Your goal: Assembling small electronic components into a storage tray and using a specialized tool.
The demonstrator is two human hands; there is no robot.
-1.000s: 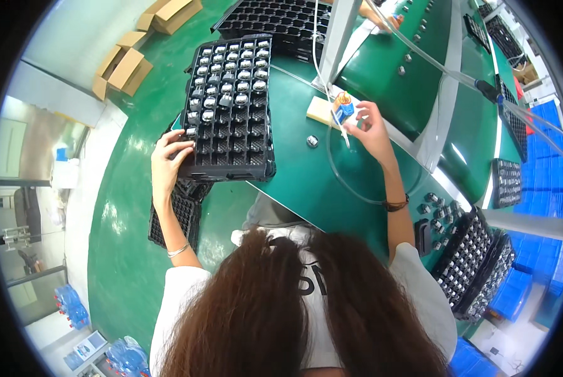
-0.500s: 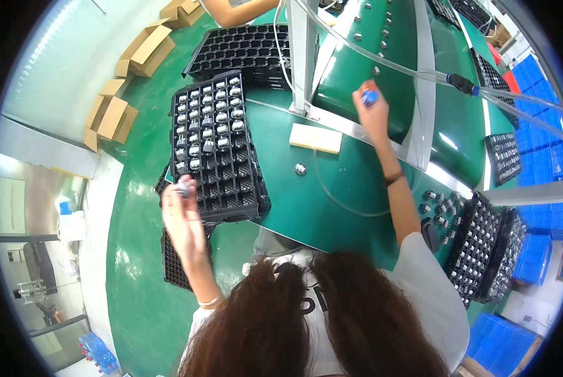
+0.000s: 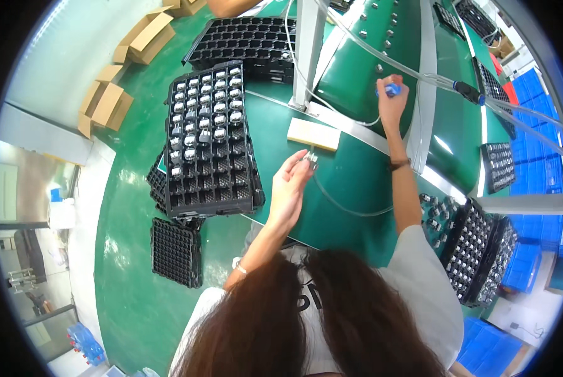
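Note:
My left hand (image 3: 292,188) pinches a small silver metal part (image 3: 311,159) between thumb and fingertips, just in front of a white-topped pad (image 3: 314,134) on the green table. Out over the green conveyor belt (image 3: 350,94), my right hand (image 3: 393,107) is closed round a small blue object (image 3: 393,90). Its kind is mostly hidden by the fingers. To the left lies a black compartment tray (image 3: 215,182); silver parts (image 3: 219,119) fill its far pockets, and the near pockets are bare.
Another black tray stack (image 3: 244,47) stands behind. A metal post (image 3: 308,56) and clear tubes (image 3: 413,72) cross the workspace. More silver parts (image 3: 435,210) lie by filled trays (image 3: 470,245) at right. Small parts (image 3: 388,44) ride the belt. Cartons (image 3: 109,100) sit on the left floor.
My left hand has moved right from the tray's near left edge to the loose part on the table and gripped it. My right hand has shifted slightly right, still round the blue object.

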